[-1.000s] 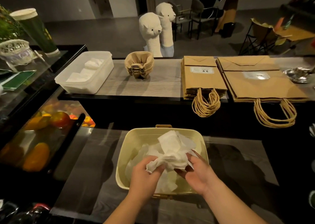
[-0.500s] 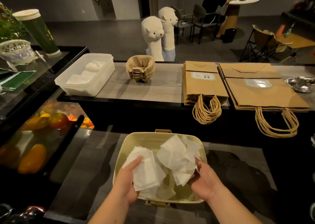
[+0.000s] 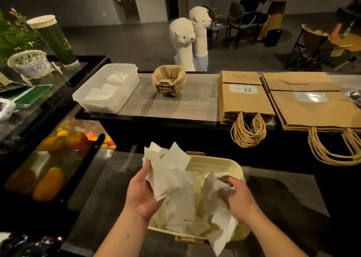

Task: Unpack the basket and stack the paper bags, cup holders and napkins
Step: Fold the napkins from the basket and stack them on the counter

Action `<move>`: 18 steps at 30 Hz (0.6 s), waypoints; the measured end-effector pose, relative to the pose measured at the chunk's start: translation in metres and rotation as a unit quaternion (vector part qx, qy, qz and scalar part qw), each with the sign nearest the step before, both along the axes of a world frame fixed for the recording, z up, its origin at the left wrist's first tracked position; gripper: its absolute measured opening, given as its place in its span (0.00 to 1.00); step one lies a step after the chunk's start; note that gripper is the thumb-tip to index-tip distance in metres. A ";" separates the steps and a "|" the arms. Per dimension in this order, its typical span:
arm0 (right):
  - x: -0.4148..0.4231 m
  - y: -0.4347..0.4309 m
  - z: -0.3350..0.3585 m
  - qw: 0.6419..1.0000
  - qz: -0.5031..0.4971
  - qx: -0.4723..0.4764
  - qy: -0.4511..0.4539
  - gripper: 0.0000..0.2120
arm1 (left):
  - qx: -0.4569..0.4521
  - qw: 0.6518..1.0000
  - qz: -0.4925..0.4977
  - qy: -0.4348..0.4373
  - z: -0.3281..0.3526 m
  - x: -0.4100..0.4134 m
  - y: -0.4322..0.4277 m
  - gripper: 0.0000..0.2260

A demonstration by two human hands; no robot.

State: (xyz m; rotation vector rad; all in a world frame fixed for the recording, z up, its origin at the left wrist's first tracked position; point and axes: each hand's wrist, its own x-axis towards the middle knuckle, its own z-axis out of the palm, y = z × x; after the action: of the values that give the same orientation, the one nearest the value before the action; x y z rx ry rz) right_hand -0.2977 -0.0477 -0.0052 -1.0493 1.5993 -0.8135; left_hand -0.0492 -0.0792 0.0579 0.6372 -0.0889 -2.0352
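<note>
A cream basket (image 3: 220,164) stands on the near counter with loose white napkins (image 3: 183,208) in it. My left hand (image 3: 141,194) holds a fanned bunch of napkins (image 3: 166,168) above the basket's left side. My right hand (image 3: 237,197) grips crumpled napkins (image 3: 221,223) over the right side. On the upper counter lie a stack of brown cup holders (image 3: 169,80), a small stack of paper bags (image 3: 243,96) and a larger stack of paper bags (image 3: 312,104). A white tub (image 3: 93,102) at the left holds folded napkins (image 3: 109,88).
A glass display case (image 3: 58,159) with fruit lies to the left. Two plush alpacas (image 3: 187,41) stand behind the upper counter. A tall green cup (image 3: 52,37) and a white wire basket (image 3: 29,61) sit at the far left. A person sits at a table far back.
My left hand has lifted its bunch of napkins higher and to the left. My right hand has dropped lower and closed round napkins at the basket's right side.
</note>
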 end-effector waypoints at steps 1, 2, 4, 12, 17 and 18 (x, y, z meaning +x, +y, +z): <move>0.001 -0.001 -0.004 1.000 0.015 -0.017 0.005 0.08 | -0.005 1.000 -0.004 0.023 0.000 -0.002 -0.003 0.28; 0.003 -0.003 -0.001 0.994 0.058 -0.057 0.079 0.05 | -0.007 0.999 -0.004 0.046 0.000 -0.004 -0.005 0.30; 0.000 -0.009 -0.010 0.963 0.093 -0.123 0.223 0.11 | -0.016 0.997 -0.011 0.072 0.003 -0.011 -0.009 0.32; 0.015 -0.029 -0.001 0.954 0.114 -0.191 0.198 0.15 | 0.021 0.994 0.029 0.101 0.009 -0.036 -0.025 0.20; -0.007 -0.041 0.011 0.960 0.137 -0.158 0.185 0.11 | 0.037 0.994 0.079 0.065 0.004 -0.034 -0.037 0.17; -0.011 -0.041 0.016 0.959 0.140 -0.159 0.188 0.09 | 0.042 0.994 0.086 0.057 0.003 -0.033 -0.039 0.17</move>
State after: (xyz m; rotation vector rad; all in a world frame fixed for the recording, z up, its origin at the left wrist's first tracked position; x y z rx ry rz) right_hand -0.3085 -0.0892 0.0108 -1.7028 1.6074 -0.7194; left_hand -0.0823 -0.1180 0.0607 0.5589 0.1159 -1.9121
